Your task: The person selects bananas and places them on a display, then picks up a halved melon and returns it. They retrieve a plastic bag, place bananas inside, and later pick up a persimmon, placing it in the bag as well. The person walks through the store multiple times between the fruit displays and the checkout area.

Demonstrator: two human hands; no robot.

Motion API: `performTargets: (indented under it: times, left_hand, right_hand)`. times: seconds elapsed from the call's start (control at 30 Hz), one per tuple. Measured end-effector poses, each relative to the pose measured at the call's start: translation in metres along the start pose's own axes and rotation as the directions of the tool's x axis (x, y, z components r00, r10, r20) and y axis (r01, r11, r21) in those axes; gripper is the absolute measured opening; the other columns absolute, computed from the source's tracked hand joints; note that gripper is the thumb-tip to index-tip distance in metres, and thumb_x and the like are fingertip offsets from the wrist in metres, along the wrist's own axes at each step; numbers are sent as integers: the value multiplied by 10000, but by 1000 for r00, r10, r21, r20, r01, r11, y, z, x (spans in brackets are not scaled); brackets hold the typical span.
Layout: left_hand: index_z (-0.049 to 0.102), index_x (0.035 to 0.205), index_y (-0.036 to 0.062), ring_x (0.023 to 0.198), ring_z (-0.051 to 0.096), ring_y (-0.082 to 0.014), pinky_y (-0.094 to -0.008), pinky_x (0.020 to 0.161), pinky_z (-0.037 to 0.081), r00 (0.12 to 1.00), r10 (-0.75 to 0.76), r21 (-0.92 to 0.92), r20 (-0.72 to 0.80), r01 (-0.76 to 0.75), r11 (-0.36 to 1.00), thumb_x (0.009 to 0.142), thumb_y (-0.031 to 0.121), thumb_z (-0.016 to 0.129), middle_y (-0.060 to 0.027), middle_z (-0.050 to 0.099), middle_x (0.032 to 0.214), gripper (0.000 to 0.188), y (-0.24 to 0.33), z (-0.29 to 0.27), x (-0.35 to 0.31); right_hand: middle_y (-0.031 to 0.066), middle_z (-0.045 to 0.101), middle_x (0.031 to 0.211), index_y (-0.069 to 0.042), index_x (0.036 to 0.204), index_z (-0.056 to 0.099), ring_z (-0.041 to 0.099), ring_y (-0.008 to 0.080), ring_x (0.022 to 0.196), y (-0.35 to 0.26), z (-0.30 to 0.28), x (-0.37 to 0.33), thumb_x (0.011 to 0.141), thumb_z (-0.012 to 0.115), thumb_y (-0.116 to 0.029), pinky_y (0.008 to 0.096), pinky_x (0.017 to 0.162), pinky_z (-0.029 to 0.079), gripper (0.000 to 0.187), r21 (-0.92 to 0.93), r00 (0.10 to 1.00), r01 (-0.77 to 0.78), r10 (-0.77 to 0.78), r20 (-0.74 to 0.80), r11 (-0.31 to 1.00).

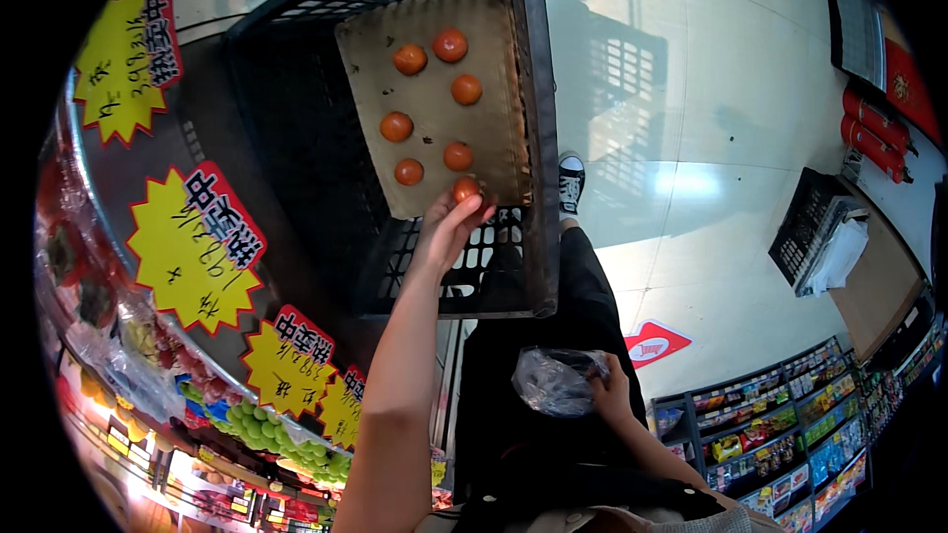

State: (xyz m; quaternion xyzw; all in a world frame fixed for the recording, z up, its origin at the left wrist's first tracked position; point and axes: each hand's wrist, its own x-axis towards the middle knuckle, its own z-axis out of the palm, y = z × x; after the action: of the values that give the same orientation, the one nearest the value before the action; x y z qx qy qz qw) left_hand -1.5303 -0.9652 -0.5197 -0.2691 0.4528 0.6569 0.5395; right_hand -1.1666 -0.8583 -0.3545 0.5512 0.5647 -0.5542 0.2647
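Inside black crate: left fingers pinch orange-red fruit | outside: right fingers grip clear plastic bag

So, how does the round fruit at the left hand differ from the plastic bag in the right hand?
Colour: the orange-red fruit is opaque, while the clear plastic bag is see-through.
Shape: the orange-red fruit is round and smooth; the clear plastic bag is crumpled and irregular.
Place: the orange-red fruit shows within the black crate's rim, the clear plastic bag outside it.
Shared: both are held, by the left fingers and right fingers respectively.
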Motion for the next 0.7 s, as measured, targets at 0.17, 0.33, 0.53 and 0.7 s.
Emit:
performTargets:
  times: [0.17,0.33,0.53,0.7]
  left_hand:
    - [338,1447,55,1275,491,-287,-428,1084,423,932,88,-331,353,37,943,886,288,705,-111,444,1410,709,24,7,-54]
    - [369,1418,56,1260,506,-263,-418,1056,455,940,59,-391,337,83,916,878,246,721,-119,470,1388,672,24,-4,-58]
    - [619,1139,-16,913,664,-282,-364,849,520,970,105,881,-219,150,449,755,285,812,-144,685,983,525,-22,-48,23]
    - [614,1043,-49,970,637,-410,-423,843,508,822,439,914,-363,224,337,651,321,863,-234,676,985,594,-51,-53,70]
  right_hand:
    - [165,664,875,-8,1107,524,687,295,837,-2,-2,-3,815,546,22,362,726,520,294,-18,999,32,-32,-20,999]
    - [167,674,875,-8,1118,529,693,303,827,9,-1,-3,833,555,7,363,725,527,286,23,999,49,-49,-23,999]
    - [130,671,848,-8,1097,542,689,244,806,18,2,-3,826,547,16,335,722,523,272,12,999,33,-33,-4,999]
    - [107,660,831,-6,1078,542,676,221,787,8,3,-5,823,543,23,319,712,516,257,-48,998,53,-54,-16,997]
